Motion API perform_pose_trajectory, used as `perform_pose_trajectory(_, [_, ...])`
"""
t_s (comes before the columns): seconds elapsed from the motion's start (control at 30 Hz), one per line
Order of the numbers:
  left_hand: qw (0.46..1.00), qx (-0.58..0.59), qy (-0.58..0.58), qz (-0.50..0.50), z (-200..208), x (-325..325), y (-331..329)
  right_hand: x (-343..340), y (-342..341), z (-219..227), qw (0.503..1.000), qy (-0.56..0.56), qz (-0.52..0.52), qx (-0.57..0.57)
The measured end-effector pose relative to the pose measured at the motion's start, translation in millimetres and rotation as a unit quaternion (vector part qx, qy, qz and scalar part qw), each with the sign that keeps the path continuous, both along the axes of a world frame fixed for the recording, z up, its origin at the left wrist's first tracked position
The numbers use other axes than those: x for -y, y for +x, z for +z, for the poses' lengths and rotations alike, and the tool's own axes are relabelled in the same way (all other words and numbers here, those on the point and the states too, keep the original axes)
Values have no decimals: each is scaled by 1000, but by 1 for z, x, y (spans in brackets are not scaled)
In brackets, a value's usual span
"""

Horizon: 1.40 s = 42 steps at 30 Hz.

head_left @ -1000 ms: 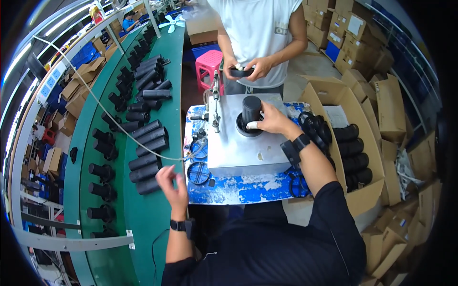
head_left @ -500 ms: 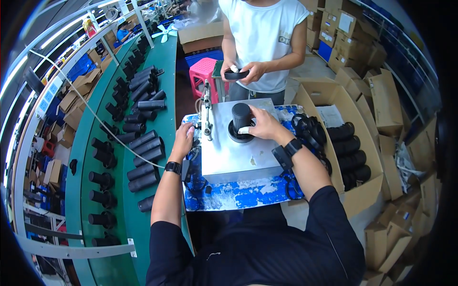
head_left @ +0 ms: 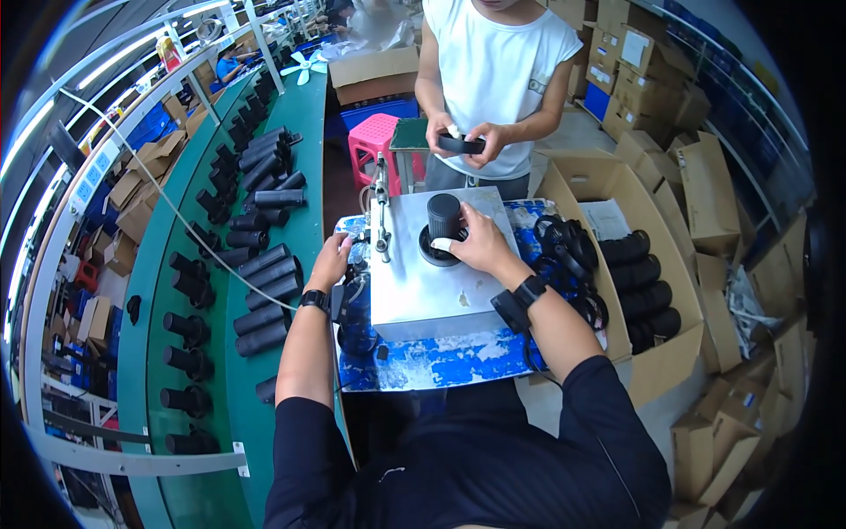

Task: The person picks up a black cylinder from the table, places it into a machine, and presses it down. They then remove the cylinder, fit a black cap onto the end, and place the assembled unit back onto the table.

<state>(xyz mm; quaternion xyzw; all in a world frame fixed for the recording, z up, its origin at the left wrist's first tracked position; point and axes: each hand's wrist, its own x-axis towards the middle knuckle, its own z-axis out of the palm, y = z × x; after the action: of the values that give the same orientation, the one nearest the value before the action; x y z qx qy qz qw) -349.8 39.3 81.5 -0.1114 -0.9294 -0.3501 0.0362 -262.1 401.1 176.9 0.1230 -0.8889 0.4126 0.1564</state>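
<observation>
A ribbed black cylinder (head_left: 443,212) stands upright in a round black ring-shaped seat (head_left: 438,251) on a silver metal box (head_left: 432,304). Against its right side is my right hand (head_left: 483,242), fingers closed round its lower part; the thumb wears a white finger cover. My left hand (head_left: 330,263) is curled at the box's left side, beside a small metal cylinder fixture (head_left: 381,207) with fittings. What its fingertips hold there is too small to make out. Under the box is a worn blue-and-white tabletop (head_left: 423,366).
Left runs a green conveyor (head_left: 231,379) with rows of black tubes (head_left: 269,304). Several black rings (head_left: 564,242) lie on the table's right edge, beside an open carton (head_left: 665,370) of black parts. Across, a person holds a black ring (head_left: 461,145). Behind stands a pink stool (head_left: 374,137).
Both my hands stay at nearly the same places by the box, the left slightly lower. The person opposite has shifted a little to the right with the ring.
</observation>
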Motion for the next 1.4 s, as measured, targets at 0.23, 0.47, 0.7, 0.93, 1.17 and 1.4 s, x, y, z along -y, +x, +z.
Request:
perform_pose_trajectory(0.23, [962,-192,171,93,16,-12,95,6,-1,-13,999,14,-33,-22])
perform_pose_trajectory(0.47, [957,-150,240,60,59,-26,273,-6,-5,55,964,-174,10,-202])
perform_pose_trajectory(0.7, [934,-246,251,67,101,-3,340,80,134,131,945,-24,266,-189])
perform_pose_trajectory(0.93, [973,-129,161,106,86,6,369,165,189,-24,922,-14,373,-104])
perform_pose_trajectory(1.17, [803,-214,63,553,64,157,535,108,159,-180,905,-111,346,221])
perform_pose_trajectory(1.4, [646,-220,-75,727,25,327,549,108,167,-193,936,-107,298,151])
